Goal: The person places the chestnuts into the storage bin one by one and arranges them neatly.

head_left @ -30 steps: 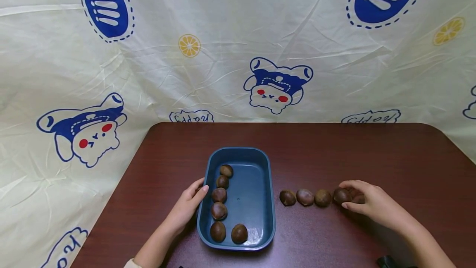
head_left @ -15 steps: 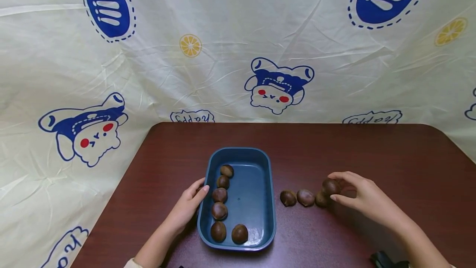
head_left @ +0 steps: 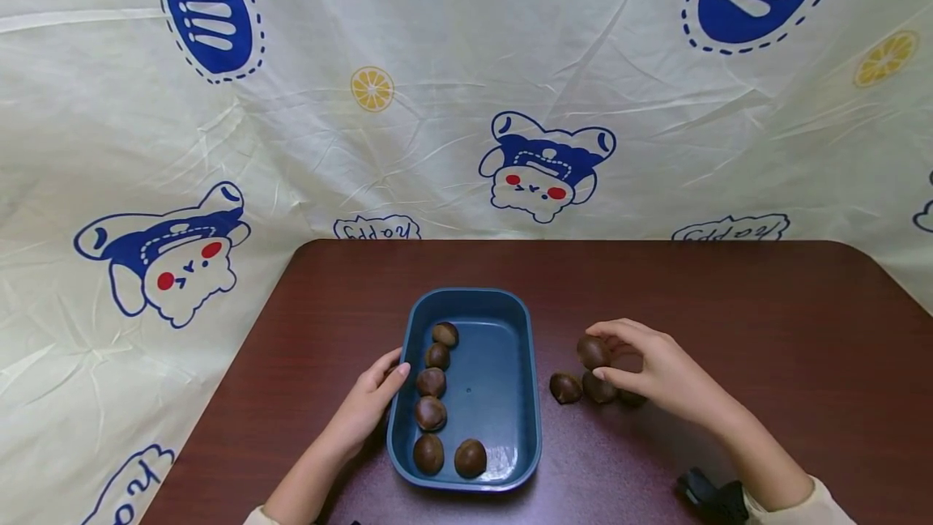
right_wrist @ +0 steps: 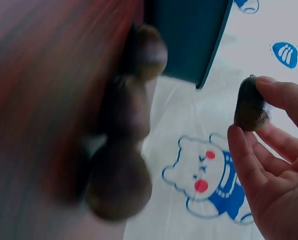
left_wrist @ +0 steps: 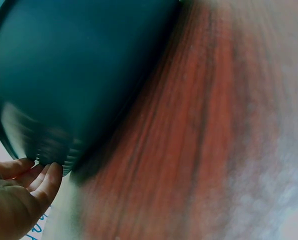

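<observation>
Between the thumb and fingers of my right hand (head_left: pixel 659 367) is a brown chestnut (head_left: pixel 594 352), held above a short row of chestnuts. The right wrist view shows the same chestnut (right_wrist: pixel 251 104) pinched at the fingertips. Below it on the table lie a left chestnut (head_left: pixel 564 388), a middle chestnut (head_left: pixel 599 388) and a third, partly hidden behind the hand. My left hand (head_left: pixel 368 403) grips the left rim of a blue tray (head_left: pixel 535 420), thumb at the edge and fingers against the outer wall. In the tray, several chestnuts (head_left: pixel 431 383) form a column along the left side, with one more chestnut (head_left: pixel 470 458) at bottom right.
The dark reddish-brown table (head_left: pixel 765 306) extends on both sides of the tray. Behind it hangs a pale printed cloth (head_left: pixel 437 160). A black strap-like object (head_left: pixel 710 497) is at the right wrist.
My right hand has lifted the chestnut from the right end of the row and carried it left over the others. The left hand and tray stay put.
</observation>
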The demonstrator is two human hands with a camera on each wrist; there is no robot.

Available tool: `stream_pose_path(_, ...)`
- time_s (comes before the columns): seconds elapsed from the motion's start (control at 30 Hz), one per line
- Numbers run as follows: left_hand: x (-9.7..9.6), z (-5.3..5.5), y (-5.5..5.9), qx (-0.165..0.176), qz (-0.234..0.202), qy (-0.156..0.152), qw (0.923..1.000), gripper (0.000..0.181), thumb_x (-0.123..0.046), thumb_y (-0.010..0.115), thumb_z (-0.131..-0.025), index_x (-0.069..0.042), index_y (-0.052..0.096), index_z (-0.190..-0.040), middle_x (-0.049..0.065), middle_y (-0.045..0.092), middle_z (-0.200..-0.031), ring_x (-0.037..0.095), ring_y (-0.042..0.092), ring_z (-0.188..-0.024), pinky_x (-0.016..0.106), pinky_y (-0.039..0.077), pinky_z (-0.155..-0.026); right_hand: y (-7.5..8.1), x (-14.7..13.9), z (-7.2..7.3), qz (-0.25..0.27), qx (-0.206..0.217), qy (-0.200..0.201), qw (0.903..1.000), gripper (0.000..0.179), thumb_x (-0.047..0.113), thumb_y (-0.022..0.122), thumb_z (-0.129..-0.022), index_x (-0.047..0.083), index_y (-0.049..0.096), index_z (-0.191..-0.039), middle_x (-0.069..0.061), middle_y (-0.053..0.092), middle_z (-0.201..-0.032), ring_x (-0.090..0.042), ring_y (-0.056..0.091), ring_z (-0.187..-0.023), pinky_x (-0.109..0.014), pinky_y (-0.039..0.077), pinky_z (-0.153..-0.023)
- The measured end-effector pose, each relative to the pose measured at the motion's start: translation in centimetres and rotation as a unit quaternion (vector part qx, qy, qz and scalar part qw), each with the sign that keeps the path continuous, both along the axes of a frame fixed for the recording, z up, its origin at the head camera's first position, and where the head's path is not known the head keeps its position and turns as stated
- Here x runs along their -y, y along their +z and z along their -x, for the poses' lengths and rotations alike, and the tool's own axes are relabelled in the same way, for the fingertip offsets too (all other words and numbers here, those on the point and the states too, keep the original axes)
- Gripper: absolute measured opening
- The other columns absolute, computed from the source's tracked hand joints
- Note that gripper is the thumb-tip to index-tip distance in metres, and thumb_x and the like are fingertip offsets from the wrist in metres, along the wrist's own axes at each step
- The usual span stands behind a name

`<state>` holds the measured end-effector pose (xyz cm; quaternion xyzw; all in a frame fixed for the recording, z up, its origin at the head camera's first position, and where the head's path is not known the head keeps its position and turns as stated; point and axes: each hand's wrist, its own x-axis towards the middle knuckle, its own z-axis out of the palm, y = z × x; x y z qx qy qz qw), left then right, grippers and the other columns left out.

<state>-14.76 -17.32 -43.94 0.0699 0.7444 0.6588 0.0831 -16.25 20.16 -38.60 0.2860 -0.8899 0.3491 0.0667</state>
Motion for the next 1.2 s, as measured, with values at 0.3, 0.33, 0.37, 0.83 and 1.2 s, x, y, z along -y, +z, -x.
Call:
stream_pose_path(0.3, -0.1, 0.0, 0.0, -0.002, -0.001, -0.001, 1.0000, 0.047, -0.029, 0.049, -0.093, -0.001, 0.041, -0.131, 0.017, 0.050, -0.122, 0.028, 0.048, -0.107, 0.036, 0.042, -0.087, 0.6, 3.9, 0.5, 0.024, 0.049, 0.055, 0.9970, 0.042, 0.015, 0.072, -0.077, 0.010, 0.055, -0.116, 0.006, 0.055, -0.107, -0.008, 0.055, -0.087, -0.031, 0.049, -0.073)
stream_pose_path(0.33, -0.1, 0.1, 0.0, -0.001, -0.002, 0.000, 1.0000, 0.047, -0.029, 0.049, -0.093, -0.001, 0.041, -0.130, 0.018, 0.050, -0.122, 0.028, 0.048, -0.107, 0.036, 0.042, -0.087, 0.6, 4.3, 0.6, 0.025, 0.052, 0.063, 0.9963, 0.042, 0.015, 0.071, -0.077, 0.010, 0.055, -0.116, 0.005, 0.055, -0.108, -0.009, 0.055, -0.088, -0.032, 0.049, -0.074)
stream_pose_path(0.37, -0.1, 0.1, 0.0, -0.001, -0.001, 0.000, 1.0000, 0.047, -0.029, 0.049, -0.093, -0.001, 0.041, -0.130, 0.018, 0.049, -0.122, 0.028, 0.048, -0.107, 0.035, 0.042, -0.087, 0.6, 4.8, 0.7, 0.027, 0.057, 0.071, 0.9954, 0.042, 0.016, 0.071, -0.078, 0.010, 0.055, -0.116, 0.004, 0.055, -0.108, -0.009, 0.055, -0.088, -0.033, 0.049, -0.073)
stream_pose_path(0.83, 0.0, 0.0, 0.1, -0.001, -0.009, -0.008, 0.9999, 0.046, -0.026, 0.048, -0.094, 0.000, 0.040, -0.131, 0.020, 0.050, -0.122, 0.028, 0.049, -0.106, 0.034, 0.043, -0.085, 0.2, 10.6, 1.5, -0.016, 0.109, 0.178, 0.9778, 0.041, 0.015, 0.070, -0.079, 0.011, 0.054, -0.117, 0.004, 0.054, -0.110, -0.008, 0.053, -0.090, -0.032, 0.048, -0.077)
stream_pose_path(1.2, 0.0, 0.0, 0.0, -0.001, -0.001, -0.004, 1.0000, 0.047, -0.027, 0.048, -0.094, 0.000, 0.040, -0.131, 0.020, 0.050, -0.122, 0.028, 0.050, -0.105, 0.034, 0.044, -0.084, -0.5, 13.5, 1.9, -0.109, 0.112, 0.227, 0.9612, 0.037, 0.013, 0.071, -0.078, 0.008, 0.058, -0.112, 0.004, 0.055, -0.104, -0.007, 0.050, -0.090, -0.023, 0.044, -0.076)
